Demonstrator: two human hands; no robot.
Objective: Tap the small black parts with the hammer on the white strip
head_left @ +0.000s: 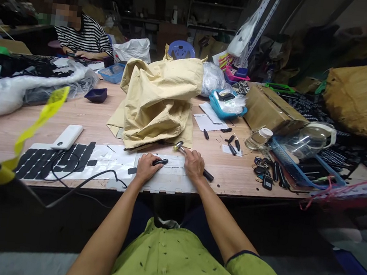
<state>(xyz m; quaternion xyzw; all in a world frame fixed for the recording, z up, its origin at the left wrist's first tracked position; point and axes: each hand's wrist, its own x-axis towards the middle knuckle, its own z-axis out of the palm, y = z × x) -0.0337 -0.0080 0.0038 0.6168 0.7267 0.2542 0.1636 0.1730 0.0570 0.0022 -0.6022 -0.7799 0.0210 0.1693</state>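
Left hand (146, 167) low centre of frame, fingers curled round a black part (161, 162); the part lies flat on the white sheet (169, 180) at the near table edge, its tip pointing right; right hand (194, 164) just right of it, fist closed on a hammer (179, 146); metal head sticks out up-left of the fist, above the sheet's far edge, black handle end pokes out lower right; hands near each other, not touching; both forearms bare, green garment at bottom of frame.

Around them: yellow cloth (161, 100) heaped at centre, its near edge just beyond the hammer head; left of the hands, a grid of black cells (46, 162) on the same white backing, a black cable (100, 176) looped over it; white power bank (67, 136) on the upper edge of the cells; yellow tape (46, 112) hangs across the left of frame; right of centre, loose black pieces (232, 143) and paper slips on the table (7, 132); blue tray (227, 109) behind them; cardboard box (272, 107) and glass jar (258, 138) further right; key fobs (265, 172) near the right table edge; another person (82, 35) in a striped top sits at upper left, their hands on the far table edge.
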